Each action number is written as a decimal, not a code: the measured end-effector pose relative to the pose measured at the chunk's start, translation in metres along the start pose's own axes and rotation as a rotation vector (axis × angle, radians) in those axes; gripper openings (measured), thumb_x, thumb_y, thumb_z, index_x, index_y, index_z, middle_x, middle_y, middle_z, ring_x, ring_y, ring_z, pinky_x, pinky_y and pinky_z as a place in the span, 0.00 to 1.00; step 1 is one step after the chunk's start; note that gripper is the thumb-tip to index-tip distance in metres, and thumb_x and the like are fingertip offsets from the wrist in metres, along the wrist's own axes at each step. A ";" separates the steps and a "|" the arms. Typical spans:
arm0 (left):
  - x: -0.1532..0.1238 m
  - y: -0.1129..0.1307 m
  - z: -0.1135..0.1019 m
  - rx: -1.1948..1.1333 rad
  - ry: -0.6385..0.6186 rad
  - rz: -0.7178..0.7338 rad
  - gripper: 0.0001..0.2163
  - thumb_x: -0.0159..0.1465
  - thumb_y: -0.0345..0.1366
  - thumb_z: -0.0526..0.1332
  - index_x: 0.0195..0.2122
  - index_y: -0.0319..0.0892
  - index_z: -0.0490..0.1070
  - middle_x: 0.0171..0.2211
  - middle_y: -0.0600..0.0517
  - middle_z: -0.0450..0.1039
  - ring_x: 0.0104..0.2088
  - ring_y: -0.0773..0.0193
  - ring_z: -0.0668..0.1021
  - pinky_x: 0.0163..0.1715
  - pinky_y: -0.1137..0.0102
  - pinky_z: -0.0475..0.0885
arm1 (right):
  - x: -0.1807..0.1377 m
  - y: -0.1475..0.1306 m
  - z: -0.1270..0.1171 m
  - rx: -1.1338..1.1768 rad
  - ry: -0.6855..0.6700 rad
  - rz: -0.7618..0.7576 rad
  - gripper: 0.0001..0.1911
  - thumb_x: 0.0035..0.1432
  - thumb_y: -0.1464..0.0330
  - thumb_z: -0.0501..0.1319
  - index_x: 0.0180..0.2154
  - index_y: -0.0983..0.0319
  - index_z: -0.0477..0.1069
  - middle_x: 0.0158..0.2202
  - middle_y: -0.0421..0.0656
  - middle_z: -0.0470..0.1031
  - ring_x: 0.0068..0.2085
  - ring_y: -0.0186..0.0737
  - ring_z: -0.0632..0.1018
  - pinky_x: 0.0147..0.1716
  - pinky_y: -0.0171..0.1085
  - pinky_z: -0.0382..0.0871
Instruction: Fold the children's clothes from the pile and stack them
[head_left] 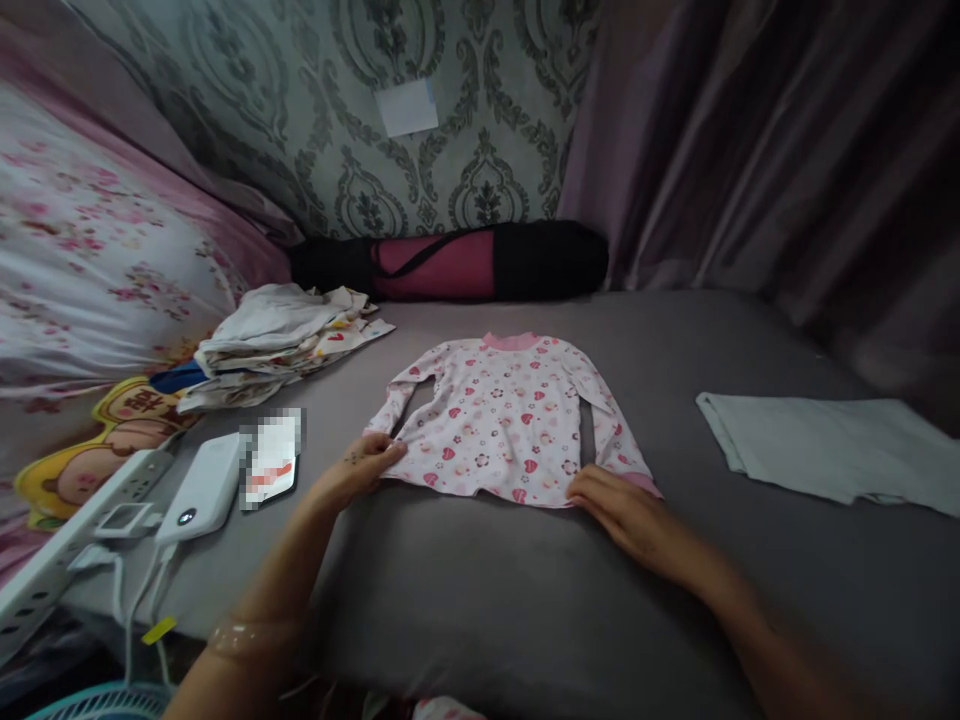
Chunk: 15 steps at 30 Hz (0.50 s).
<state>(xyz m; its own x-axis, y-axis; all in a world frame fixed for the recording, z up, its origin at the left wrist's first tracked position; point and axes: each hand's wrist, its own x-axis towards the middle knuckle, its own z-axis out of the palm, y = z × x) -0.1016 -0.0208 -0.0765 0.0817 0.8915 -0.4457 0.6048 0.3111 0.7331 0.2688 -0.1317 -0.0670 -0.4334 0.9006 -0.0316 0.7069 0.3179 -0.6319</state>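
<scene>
A small white long-sleeved top (504, 420) with pink hearts and a pink collar lies spread flat on the grey bed sheet (480, 580). My left hand (358, 470) rests on the near left corner of its hem, fingers closed on the fabric edge. My right hand (619, 512) lies flat at the near right corner by the right cuff, fingers stretched out on the sheet and hem.
A pile of small clothes (277, 340) sits at the left. A folded pale cloth (825, 450) lies at the right. A white power bank (201, 490), a phone (271, 460) and a power strip (67, 540) lie near the left edge. A rolled pink-and-black mat (465, 262) lines the wall.
</scene>
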 end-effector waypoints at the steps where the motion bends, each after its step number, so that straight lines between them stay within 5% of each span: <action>1: 0.001 -0.002 -0.002 0.035 -0.012 0.005 0.25 0.47 0.61 0.61 0.28 0.42 0.65 0.19 0.60 0.56 0.19 0.71 0.59 0.18 0.75 0.51 | -0.001 0.001 -0.003 -0.016 -0.009 0.004 0.14 0.68 0.64 0.46 0.39 0.56 0.69 0.40 0.42 0.71 0.39 0.38 0.73 0.42 0.38 0.66; 11: 0.005 -0.009 -0.018 0.230 -0.045 0.077 0.22 0.42 0.57 0.64 0.22 0.42 0.66 0.18 0.57 0.61 0.22 0.67 0.64 0.21 0.73 0.54 | -0.005 0.004 -0.010 -0.056 -0.045 0.058 0.12 0.67 0.65 0.49 0.35 0.57 0.69 0.38 0.42 0.71 0.38 0.38 0.72 0.42 0.38 0.65; 15: -0.007 -0.002 -0.024 0.458 0.092 0.133 0.17 0.47 0.53 0.63 0.22 0.44 0.66 0.20 0.54 0.67 0.23 0.64 0.67 0.23 0.72 0.54 | -0.010 -0.002 -0.020 0.001 -0.076 0.038 0.12 0.65 0.65 0.50 0.34 0.58 0.70 0.36 0.41 0.73 0.38 0.37 0.73 0.40 0.36 0.65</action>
<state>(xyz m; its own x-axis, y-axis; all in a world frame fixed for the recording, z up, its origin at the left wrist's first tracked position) -0.1221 -0.0197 -0.0623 0.1240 0.9453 -0.3015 0.8821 0.0341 0.4699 0.2822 -0.1353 -0.0500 -0.4472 0.8871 -0.1144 0.7234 0.2835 -0.6296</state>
